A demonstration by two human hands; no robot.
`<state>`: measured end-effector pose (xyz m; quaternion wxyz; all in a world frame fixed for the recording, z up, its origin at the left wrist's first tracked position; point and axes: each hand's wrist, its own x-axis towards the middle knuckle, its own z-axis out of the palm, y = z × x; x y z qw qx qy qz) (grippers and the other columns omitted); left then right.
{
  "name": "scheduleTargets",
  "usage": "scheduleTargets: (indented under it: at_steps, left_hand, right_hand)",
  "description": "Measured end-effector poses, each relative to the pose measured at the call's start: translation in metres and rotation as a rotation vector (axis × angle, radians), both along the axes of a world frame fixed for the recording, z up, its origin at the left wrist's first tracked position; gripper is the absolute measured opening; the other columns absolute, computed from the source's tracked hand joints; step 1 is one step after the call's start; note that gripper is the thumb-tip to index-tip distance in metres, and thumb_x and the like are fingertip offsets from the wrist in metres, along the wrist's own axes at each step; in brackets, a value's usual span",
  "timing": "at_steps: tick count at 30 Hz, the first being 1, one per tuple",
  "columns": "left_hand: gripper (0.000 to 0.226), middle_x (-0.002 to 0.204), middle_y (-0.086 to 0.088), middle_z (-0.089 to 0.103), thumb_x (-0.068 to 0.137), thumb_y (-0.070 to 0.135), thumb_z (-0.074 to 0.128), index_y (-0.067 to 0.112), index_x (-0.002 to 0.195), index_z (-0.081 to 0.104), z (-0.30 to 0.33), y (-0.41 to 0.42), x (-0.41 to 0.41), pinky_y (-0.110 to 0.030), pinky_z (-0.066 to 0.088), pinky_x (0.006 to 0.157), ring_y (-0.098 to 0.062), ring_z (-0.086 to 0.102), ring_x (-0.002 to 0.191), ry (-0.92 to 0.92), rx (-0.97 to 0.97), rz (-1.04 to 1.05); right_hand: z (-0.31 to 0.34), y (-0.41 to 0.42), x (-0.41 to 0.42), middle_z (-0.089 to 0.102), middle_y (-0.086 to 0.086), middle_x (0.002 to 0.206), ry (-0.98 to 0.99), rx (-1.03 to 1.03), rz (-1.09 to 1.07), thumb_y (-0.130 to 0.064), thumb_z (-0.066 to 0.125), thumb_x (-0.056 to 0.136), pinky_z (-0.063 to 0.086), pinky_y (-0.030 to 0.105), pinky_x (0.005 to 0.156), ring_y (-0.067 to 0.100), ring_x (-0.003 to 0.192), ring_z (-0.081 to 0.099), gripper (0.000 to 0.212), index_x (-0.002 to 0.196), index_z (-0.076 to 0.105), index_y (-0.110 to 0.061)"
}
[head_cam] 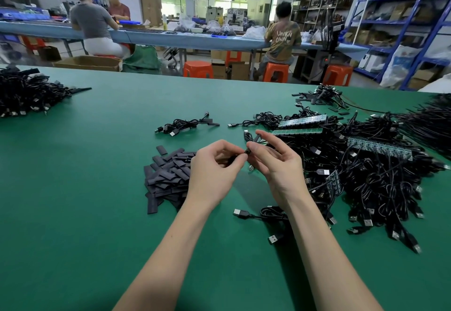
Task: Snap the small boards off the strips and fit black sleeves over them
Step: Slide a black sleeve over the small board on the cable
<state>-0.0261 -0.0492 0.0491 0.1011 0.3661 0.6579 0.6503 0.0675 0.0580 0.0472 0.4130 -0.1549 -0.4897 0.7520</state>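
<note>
My left hand and my right hand meet above the green table. Together they pinch a small black sleeve between fingertips; whatever is inside it is hidden. A black cable runs up from my right fingers. A pile of flat black sleeves lies just left of my left hand. Green board strips with cables attached rest on the cable heap to the right. Another strip lies farther right.
A finished cable bundle lies ahead at centre. A big heap of black cables sits far left. A loose USB cable lies under my right wrist. People sit on orange stools at a bench behind the table.
</note>
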Motion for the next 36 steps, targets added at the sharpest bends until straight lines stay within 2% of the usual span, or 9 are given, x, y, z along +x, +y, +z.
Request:
scheduleTargets:
  at_steps: [9, 14, 18, 23, 28, 33, 36]
  left_hand:
    - [0.009, 0.077, 0.005, 0.077, 0.082, 0.011, 0.082, 0.016, 0.079, 0.075, 0.0012, -0.0012, 0.0004, -0.027, 0.059, 0.077, -0.013, 0.074, 0.077, -0.003, 0.015, -0.005]
    - [0.009, 0.076, 0.004, 0.076, 0.081, 0.010, 0.083, 0.015, 0.078, 0.075, 0.0015, -0.0011, -0.0002, -0.025, 0.058, 0.076, -0.014, 0.074, 0.076, -0.014, 0.018, -0.013]
    - [0.011, 0.076, 0.003, 0.077, 0.081, 0.008, 0.082, 0.014, 0.078, 0.074, 0.0012, -0.0023, -0.0009, -0.024, 0.058, 0.076, -0.013, 0.074, 0.077, -0.017, 0.021, -0.022]
    - [0.010, 0.076, 0.003, 0.077, 0.081, 0.009, 0.082, 0.014, 0.078, 0.074, 0.0019, -0.0015, 0.0002, -0.022, 0.057, 0.075, -0.012, 0.074, 0.077, -0.021, 0.017, -0.031]
    - [0.012, 0.076, 0.004, 0.077, 0.081, 0.009, 0.082, 0.017, 0.075, 0.075, 0.0017, -0.0024, 0.0005, -0.031, 0.060, 0.080, -0.014, 0.075, 0.078, -0.023, 0.019, -0.020]
    - [0.013, 0.073, 0.004, 0.076, 0.080, 0.012, 0.083, 0.019, 0.074, 0.075, 0.0009, -0.0033, -0.0002, -0.039, 0.060, 0.080, -0.017, 0.074, 0.076, -0.009, 0.005, -0.008]
    - [0.013, 0.073, 0.005, 0.076, 0.080, 0.012, 0.083, 0.020, 0.074, 0.076, 0.0007, -0.0029, -0.0011, -0.039, 0.060, 0.079, -0.017, 0.074, 0.075, 0.000, -0.003, -0.001]
  right_hand:
    - [0.0031, -0.0013, 0.0013, 0.075, 0.011, 0.085, -0.015, -0.021, 0.023, 0.005, 0.074, 0.084, 0.059, 0.026, 0.074, 0.018, 0.078, 0.072, 0.029, 0.105, 0.075, -0.014]
    - [0.0033, -0.0008, 0.0019, 0.074, 0.013, 0.086, -0.026, -0.023, 0.044, 0.000, 0.078, 0.079, 0.059, 0.026, 0.076, 0.022, 0.082, 0.070, 0.030, 0.106, 0.076, -0.015]
    - [0.0033, -0.0002, 0.0041, 0.072, 0.022, 0.093, -0.030, -0.041, 0.111, -0.010, 0.083, 0.066, 0.059, 0.027, 0.080, 0.027, 0.089, 0.069, 0.050, 0.115, 0.072, -0.013]
    - [0.0038, 0.0018, 0.0059, 0.075, 0.017, 0.090, -0.027, -0.033, 0.109, -0.006, 0.081, 0.070, 0.059, 0.025, 0.078, 0.022, 0.086, 0.074, 0.048, 0.117, 0.069, -0.012]
    - [0.0012, 0.0006, 0.0025, 0.076, 0.012, 0.086, -0.035, -0.021, 0.083, 0.003, 0.075, 0.082, 0.058, 0.024, 0.077, 0.019, 0.084, 0.074, 0.038, 0.117, 0.069, -0.011]
    - [0.0016, -0.0002, 0.0024, 0.076, 0.016, 0.089, -0.040, -0.016, 0.084, -0.007, 0.081, 0.071, 0.059, 0.026, 0.079, 0.022, 0.086, 0.073, 0.048, 0.117, 0.070, -0.011]
    - [0.0015, 0.0009, 0.0036, 0.075, 0.018, 0.089, -0.047, -0.007, 0.086, -0.006, 0.082, 0.071, 0.059, 0.027, 0.080, 0.024, 0.086, 0.074, 0.048, 0.118, 0.070, -0.010]
